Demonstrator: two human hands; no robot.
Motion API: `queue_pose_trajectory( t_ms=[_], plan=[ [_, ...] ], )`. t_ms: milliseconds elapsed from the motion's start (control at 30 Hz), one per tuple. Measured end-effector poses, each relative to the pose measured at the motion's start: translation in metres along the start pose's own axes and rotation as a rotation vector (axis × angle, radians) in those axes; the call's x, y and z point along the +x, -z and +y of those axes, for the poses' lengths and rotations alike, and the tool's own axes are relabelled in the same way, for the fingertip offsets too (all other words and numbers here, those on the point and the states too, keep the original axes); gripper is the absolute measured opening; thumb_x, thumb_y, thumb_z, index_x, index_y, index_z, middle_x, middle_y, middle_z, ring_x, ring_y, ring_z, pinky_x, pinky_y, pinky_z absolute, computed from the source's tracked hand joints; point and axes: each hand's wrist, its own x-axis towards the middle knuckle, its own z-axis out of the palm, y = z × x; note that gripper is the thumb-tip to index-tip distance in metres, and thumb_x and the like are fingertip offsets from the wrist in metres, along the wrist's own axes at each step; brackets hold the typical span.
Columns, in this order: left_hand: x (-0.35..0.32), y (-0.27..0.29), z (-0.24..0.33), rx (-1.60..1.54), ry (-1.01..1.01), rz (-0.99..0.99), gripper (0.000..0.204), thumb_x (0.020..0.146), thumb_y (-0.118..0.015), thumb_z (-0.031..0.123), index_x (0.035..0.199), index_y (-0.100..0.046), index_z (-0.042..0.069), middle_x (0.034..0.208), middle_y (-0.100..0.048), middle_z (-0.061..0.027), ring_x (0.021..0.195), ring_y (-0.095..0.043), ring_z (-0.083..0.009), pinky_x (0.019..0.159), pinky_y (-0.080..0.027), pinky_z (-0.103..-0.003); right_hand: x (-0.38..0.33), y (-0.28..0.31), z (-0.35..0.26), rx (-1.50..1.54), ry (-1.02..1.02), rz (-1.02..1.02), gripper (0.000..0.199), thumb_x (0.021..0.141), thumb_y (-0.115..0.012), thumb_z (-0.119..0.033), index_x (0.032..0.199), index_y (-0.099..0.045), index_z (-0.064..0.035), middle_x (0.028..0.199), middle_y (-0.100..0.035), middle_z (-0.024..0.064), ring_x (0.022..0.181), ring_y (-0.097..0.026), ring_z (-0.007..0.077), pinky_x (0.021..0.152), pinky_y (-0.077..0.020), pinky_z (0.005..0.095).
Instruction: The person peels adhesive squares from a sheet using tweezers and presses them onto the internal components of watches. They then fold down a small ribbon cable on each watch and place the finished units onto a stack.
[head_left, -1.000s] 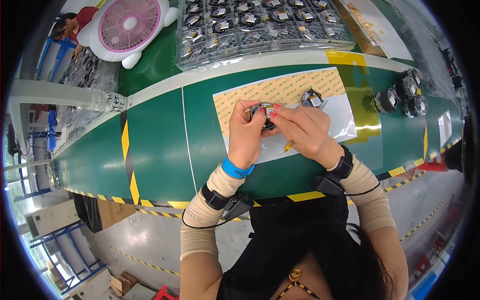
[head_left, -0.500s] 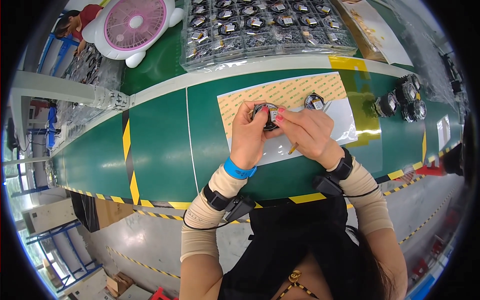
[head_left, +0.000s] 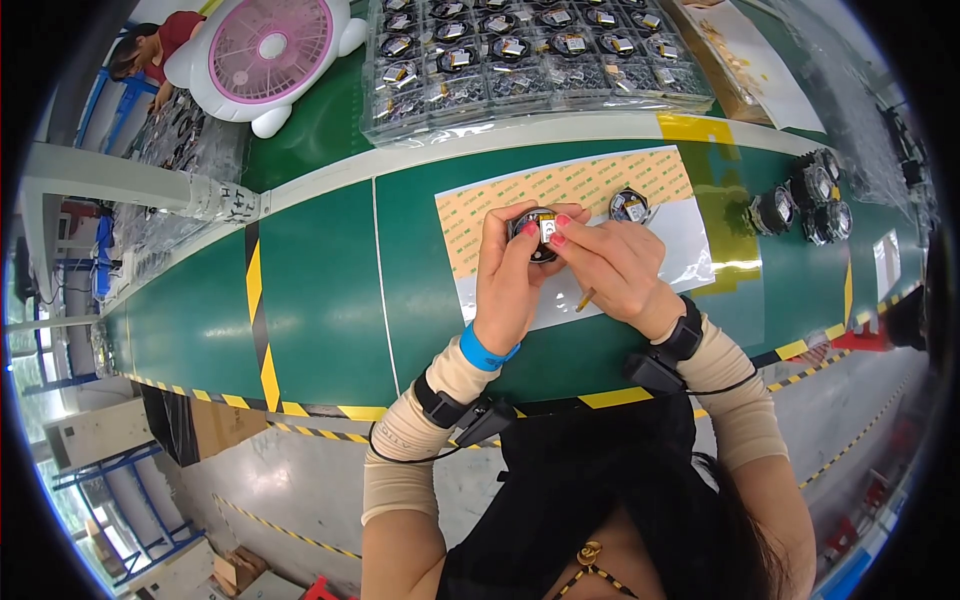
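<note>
A round black electronic part (head_left: 541, 249), with a white-labelled flat battery pack on its face, is held above the sheet. My left hand (head_left: 507, 280) is closed around its left side, the thumb pressed on the face. My right hand (head_left: 618, 268) pinches at the label's right edge, touching the pack. Tucked in the same hand is a slim pointed tool (head_left: 586, 299); its gold-coloured end shows below the palm and a pale tip beyond the knuckles. A second round part (head_left: 629, 206) lies on the sheet just past my right hand.
Beneath my hands is a sheet (head_left: 470, 215) of tan, green-printed backing and glossy white. Clear trays (head_left: 540, 105) of similar parts stand behind, beside a white-and-pink fan (head_left: 270, 45). Several round parts (head_left: 800, 200) stand to the right. Striped tape (head_left: 610, 397) edges the green table.
My left hand has turned slightly and the held part has tilted, so its label faces me more. The right hand stays at the label with the tool tucked in it.
</note>
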Motion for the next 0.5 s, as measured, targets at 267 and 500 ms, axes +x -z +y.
queue_pose_trajectory(
  t_ms=[267, 500],
  plan=[
    [0.002, 0.004, 0.001, -0.062, 0.036, 0.007, 0.021, 0.090, -0.033, 0.010, 0.109, -0.038, 0.003, 0.105, -0.054, -0.0188, 0.097, -0.056, -0.0308, 0.079, -0.050, -0.040, 0.002, 0.006, 0.000, -0.008, 0.017, -0.011, 0.027, 0.055, -0.064, -0.006, 0.081, -0.063, -0.0027, 0.086, -0.062, 0.0066, 0.061, -0.058, 0.0149, 0.044, -0.0390, 0.0226],
    [0.006, 0.011, 0.005, 0.105, 0.110, 0.152, 0.016, 0.089, -0.039, 0.006, 0.103, -0.044, 0.003, 0.095, -0.057, -0.0118, 0.083, -0.059, -0.0188, 0.065, -0.056, -0.032, 0.005, 0.005, 0.003, 0.003, -0.005, -0.048, 0.030, 0.054, -0.065, -0.009, 0.083, -0.063, -0.0038, 0.086, -0.062, 0.0052, 0.060, -0.056, 0.0141, 0.045, -0.0397, 0.0225]
  ],
)
